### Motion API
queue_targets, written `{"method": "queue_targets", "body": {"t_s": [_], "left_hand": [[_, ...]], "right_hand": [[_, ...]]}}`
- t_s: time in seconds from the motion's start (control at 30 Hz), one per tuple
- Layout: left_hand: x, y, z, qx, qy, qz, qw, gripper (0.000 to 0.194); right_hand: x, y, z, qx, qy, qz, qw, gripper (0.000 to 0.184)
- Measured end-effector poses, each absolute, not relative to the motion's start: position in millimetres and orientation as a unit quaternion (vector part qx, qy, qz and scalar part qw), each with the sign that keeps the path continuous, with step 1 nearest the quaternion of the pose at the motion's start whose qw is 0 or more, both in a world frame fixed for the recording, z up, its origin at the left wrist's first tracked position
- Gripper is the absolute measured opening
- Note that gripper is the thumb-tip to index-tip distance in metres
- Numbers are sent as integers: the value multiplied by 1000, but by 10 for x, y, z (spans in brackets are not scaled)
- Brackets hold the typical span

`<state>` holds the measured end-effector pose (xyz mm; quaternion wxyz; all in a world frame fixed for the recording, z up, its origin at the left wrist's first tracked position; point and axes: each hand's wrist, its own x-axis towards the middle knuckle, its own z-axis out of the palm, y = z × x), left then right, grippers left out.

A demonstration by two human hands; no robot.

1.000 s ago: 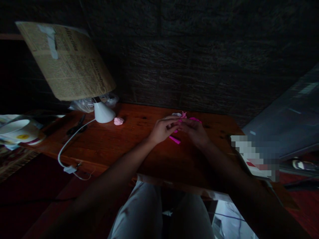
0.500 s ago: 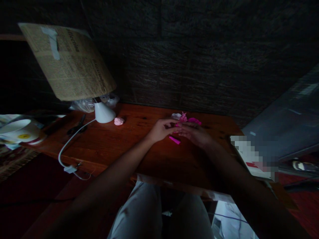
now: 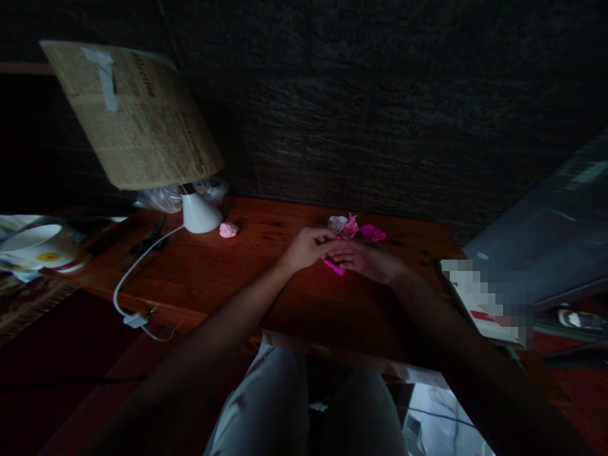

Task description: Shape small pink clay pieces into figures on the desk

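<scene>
My left hand (image 3: 311, 246) is pinched closed around a small magenta piece (image 3: 338, 238), which looks like modelling clay and is mostly hidden by the fingers. Against its fingertips lies my right hand (image 3: 365, 258), fingers stretched out and slightly parted, palm turned from view. A magenta strip (image 3: 335, 268) rests on the wooden table (image 3: 285, 304) just below the fingers. Right behind the hands sit a whitish lump (image 3: 337, 222), a pink knobbly shape (image 3: 350, 225) and a flattened magenta lump (image 3: 373, 234).
A lamp (image 3: 202, 214) with a newsprint shade stands at the left, its cord (image 3: 116, 291) hanging over the front edge. Near it are a pale pink lump (image 3: 228, 230), dark scissors (image 3: 147, 242) and a white tub (image 3: 38, 247). A brick wall (image 3: 304, 126) rises behind.
My right hand has turned and flattened, its fingers moving over the magenta piece toward my left fingertips. The left hand has barely moved. More of the lumps behind now shows.
</scene>
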<state>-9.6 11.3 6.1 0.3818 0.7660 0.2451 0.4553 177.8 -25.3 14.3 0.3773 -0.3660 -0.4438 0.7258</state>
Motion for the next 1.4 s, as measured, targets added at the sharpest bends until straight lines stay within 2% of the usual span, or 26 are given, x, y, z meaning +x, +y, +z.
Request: {"method": "queue_targets", "body": {"t_s": [0.13, 0.33, 0.43, 0.57, 0.8, 1.07, 1.27, 1.4], "left_hand": [[-97, 110, 57, 770, 243, 438, 396, 24], [-123, 82, 93, 787, 264, 447, 334, 26], [-129, 75, 95, 799, 260, 449, 303, 25], [-128, 91, 70, 802, 253, 439, 317, 19], [-116, 105, 37, 816, 247, 428, 301, 16], [-92, 66, 68, 800, 236, 439, 335, 23], [-49, 72, 50, 758, 275, 448, 386, 42], [-54, 83, 46, 740, 263, 447, 427, 39]], "right_hand": [[1795, -238, 145, -391, -452, 694, 401, 21], [1773, -241, 174, -468, -538, 541, 446, 36], [1762, -263, 194, -474, -628, 439, 433, 40], [1766, -283, 211, -444, -709, 375, 399, 42], [1759, -297, 214, -444, -746, 320, 379, 41], [1755, -285, 184, -434, -735, 288, 433, 27], [1763, -294, 253, -432, -737, 267, 445, 31], [1785, -305, 296, -418, -738, 312, 428, 39]]}}
